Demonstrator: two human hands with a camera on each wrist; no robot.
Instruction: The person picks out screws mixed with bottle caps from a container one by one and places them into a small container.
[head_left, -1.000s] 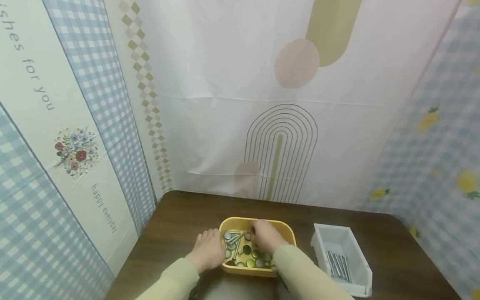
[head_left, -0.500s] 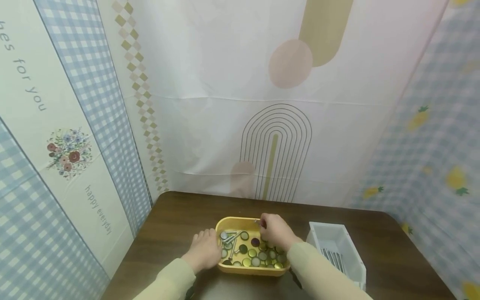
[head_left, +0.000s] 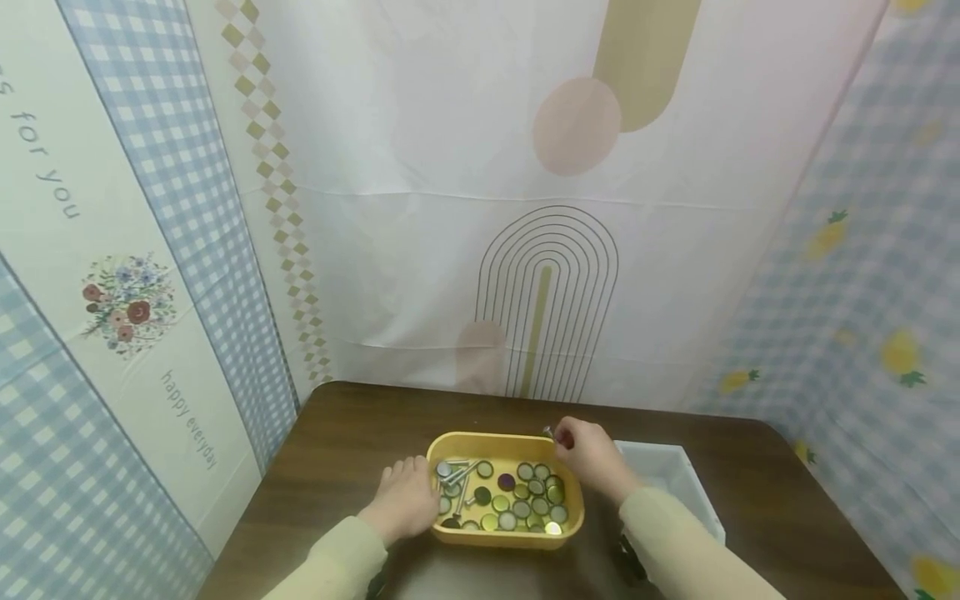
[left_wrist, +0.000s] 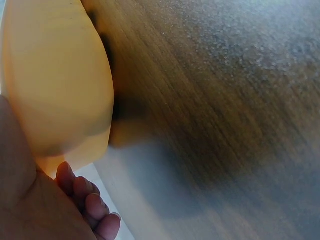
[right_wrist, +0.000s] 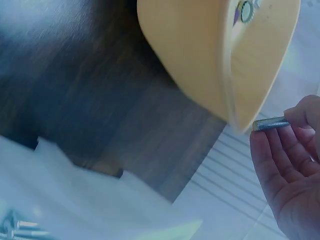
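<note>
My right hand (head_left: 594,454) pinches a silver bolt (right_wrist: 270,124) between thumb and fingers; its threaded end points out in the right wrist view. In the head view the bolt's other end shows just beyond the yellow bin's right rear corner. The yellow bin (head_left: 487,540) holds several bottle caps (head_left: 540,505), mostly toward its right, and several bolts (head_left: 459,479) at its left. On the bin's left end my left hand (head_left: 405,500) grips the side, fingers (left_wrist: 95,202) curled by the outer wall.
A white bin (head_left: 693,483), partly hidden by my right forearm, stands on the brown table (head_left: 360,417) to the right. Bolts (right_wrist: 30,230) lie inside it in the right wrist view. A white patterned cloth (head_left: 420,275) hangs behind the table.
My right hand has lifted a bolt out of the yellow bin and moved right, past its rear corner toward the white bin. The left hand stays at the yellow bin's side.
</note>
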